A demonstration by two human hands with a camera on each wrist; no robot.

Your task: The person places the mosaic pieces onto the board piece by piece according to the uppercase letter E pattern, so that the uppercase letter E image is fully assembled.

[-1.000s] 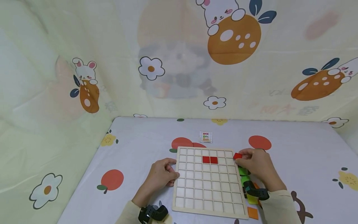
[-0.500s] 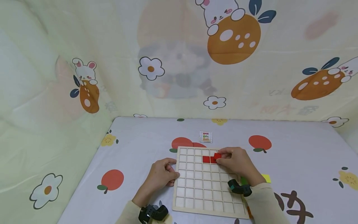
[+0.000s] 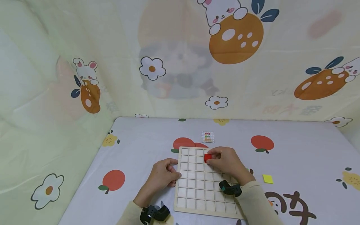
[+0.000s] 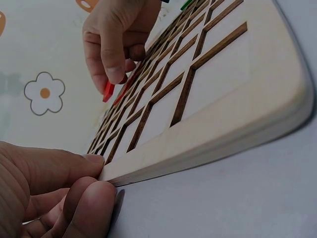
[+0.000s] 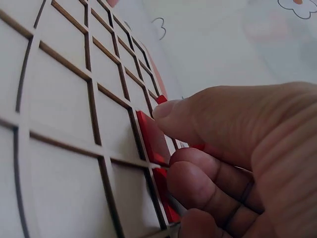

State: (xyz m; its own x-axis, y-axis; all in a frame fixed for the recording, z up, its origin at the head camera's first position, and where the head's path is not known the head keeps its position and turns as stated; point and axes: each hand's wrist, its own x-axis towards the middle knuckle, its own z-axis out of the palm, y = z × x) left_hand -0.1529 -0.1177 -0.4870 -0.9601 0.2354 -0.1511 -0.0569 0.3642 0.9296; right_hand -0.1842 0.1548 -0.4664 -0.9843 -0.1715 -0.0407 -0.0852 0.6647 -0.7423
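Observation:
A wooden grid board [image 3: 197, 213] with pale square cells lies on the table. At its left edge, my left hand [image 3: 161, 173] holds the rim with thumb and finger. My right hand [image 3: 227, 161] pinches a red square tile [image 3: 207, 157] between thumb and finger above the board's upper part. Two more red tiles, one [image 5: 153, 139] nearer that thumb and another [image 5: 166, 196] below it, sit in cells in the right wrist view. In the head view these are mostly hidden by the right hand and the held tile.
A small card [image 3: 207, 137] with a coloured grid pattern lies beyond the board. One yellow tile [image 3: 268, 179] rests to the right. A sliver of green tile [image 4: 186, 4] shows past the board's far side in the left wrist view. Printed cloth covers table and walls.
My right hand has carried the red tile leftward, from beyond the board's right edge to over the seated red tiles. My left hand has stayed at the left edge.

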